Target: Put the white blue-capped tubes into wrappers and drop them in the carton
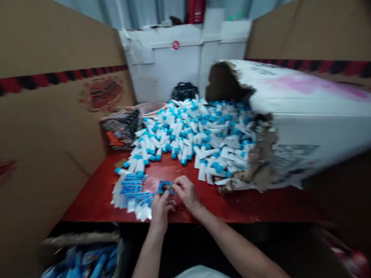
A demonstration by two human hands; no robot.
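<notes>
Over the red tabletop my two hands meet at a small plastic packet with a blue printed part (pixel 164 186). My left hand (pixel 160 209) grips its lower edge, fingers curled. With thumb and fingers pinched, my right hand (pixel 187 194) holds the packet's right side. Left of my hands lies a fanned stack of clear packets with blue printing (pixel 133 191). Beyond them spreads a big heap of white tubes with blue caps (pixel 178 133). The fine print on the packet is too blurred to read.
A torn white carton (pixel 311 121) lies on the right, its ragged opening towards the tubes. Tall cardboard walls (pixel 44 123) flank the red table (pixel 97 196). Below its front left edge, a box (pixel 81 238) holds blue packaged items. A dark bag (pixel 184 91) sits at the back.
</notes>
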